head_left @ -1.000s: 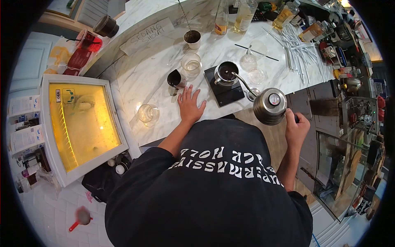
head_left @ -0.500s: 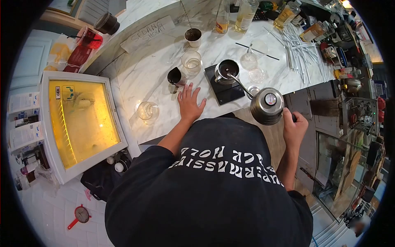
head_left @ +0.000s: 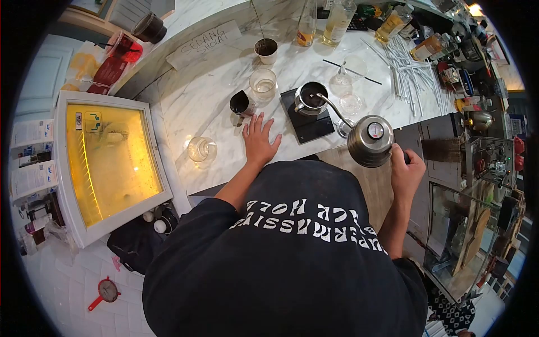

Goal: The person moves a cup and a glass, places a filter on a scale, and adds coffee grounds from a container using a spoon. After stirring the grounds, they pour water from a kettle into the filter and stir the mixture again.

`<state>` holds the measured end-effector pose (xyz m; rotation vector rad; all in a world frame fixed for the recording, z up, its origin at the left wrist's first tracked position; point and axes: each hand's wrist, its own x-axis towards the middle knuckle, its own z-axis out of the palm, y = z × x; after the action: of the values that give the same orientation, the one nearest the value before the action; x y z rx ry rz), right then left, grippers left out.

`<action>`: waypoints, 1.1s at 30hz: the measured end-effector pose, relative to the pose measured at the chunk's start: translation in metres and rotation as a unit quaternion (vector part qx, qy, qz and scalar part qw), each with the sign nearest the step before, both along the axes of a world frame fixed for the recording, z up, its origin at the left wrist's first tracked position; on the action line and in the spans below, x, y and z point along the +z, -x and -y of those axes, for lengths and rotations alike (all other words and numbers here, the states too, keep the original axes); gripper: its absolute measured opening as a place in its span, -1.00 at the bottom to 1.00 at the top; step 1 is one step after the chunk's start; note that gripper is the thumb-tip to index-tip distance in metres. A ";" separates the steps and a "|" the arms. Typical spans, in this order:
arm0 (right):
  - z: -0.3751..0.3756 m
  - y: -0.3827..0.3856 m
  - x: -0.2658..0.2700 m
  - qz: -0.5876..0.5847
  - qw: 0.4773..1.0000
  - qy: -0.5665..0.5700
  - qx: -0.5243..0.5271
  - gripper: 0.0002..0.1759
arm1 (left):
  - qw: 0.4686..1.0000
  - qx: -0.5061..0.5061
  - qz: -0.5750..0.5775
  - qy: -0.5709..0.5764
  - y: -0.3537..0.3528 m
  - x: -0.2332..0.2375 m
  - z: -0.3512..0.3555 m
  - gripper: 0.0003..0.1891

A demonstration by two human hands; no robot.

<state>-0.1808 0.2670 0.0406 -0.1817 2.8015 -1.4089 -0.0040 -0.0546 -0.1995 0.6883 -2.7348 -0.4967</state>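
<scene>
My right hand (head_left: 406,168) is closed round the handle of a steel gooseneck kettle (head_left: 368,150) with a dial in its lid. The kettle's spout tip is over a metal cup (head_left: 302,105) with dark contents, which stands on a black scale (head_left: 312,130). My left hand (head_left: 260,138) lies flat on the marble counter with fingers spread, holding nothing. Just beyond its fingertips is a small dark pitcher (head_left: 241,104). A clear glass (head_left: 263,85) stands behind the pitcher, and a ribbed glass (head_left: 201,150) sits further left.
A white cup (head_left: 266,51) stands at the back, near a handwritten paper sign (head_left: 203,44). Several bottles (head_left: 338,23) line the rear edge. Wrapped straws (head_left: 412,76) lie scattered on the right. A yellow-lit glass-door fridge (head_left: 115,163) is at left; a red strainer (head_left: 106,292) is below it.
My right hand and the kettle have shifted slightly to the right, and the spout tip has moved a little rightward over the metal cup. My left hand has stayed in place.
</scene>
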 end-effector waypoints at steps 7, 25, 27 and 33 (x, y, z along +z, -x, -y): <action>-0.008 -0.003 -0.001 0.005 1.000 -0.011 0.000 -0.53 | 1.000 0.001 0.003 0.000 0.000 -0.001 0.000 -0.37; 0.006 0.008 -0.001 -0.004 1.000 0.004 0.018 -0.51 | 1.000 0.004 0.009 -0.005 -0.001 0.001 0.000 -0.37; 0.006 0.009 0.001 -0.007 1.000 -0.003 0.016 -0.51 | 1.000 0.004 0.008 -0.008 -0.001 0.001 0.000 -0.37; -0.001 0.009 0.006 -0.030 0.999 -0.021 0.017 -0.51 | 1.000 0.003 0.010 -0.011 -0.001 0.000 0.000 -0.36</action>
<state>-0.1896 0.2678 0.0465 -0.2739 2.8577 -1.3596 -0.0033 -0.0546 -0.1993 0.7117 -2.7484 -0.5218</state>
